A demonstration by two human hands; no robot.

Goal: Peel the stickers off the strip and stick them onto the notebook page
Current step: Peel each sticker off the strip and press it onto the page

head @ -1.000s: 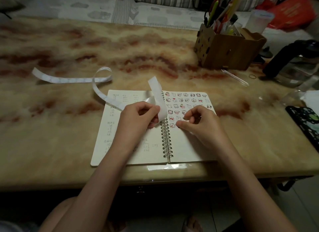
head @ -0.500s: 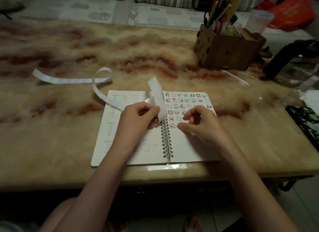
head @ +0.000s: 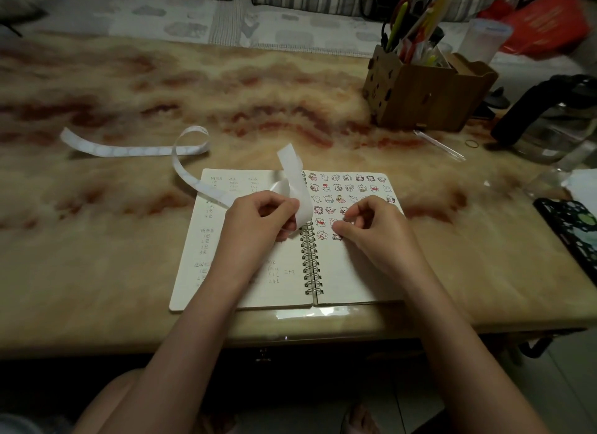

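Left hand pinches the white sticker strip above the open spiral notebook. Right hand, fingers curled, rests its thumb among the page's stickers; whether it pinches one is unclear.

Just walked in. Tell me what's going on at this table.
A person is sticking small cartoon stickers into an open spiral-bound notebook on the marbled beige table. The left hand pinches a long white paper sticker strip over the spiral binding; its tail loops away across the table to the left. The right hand, fingers curled, touches the right page at the lowest sticker row; whether it holds a sticker is hidden. Rows fill the page's top; the lower half is bare.
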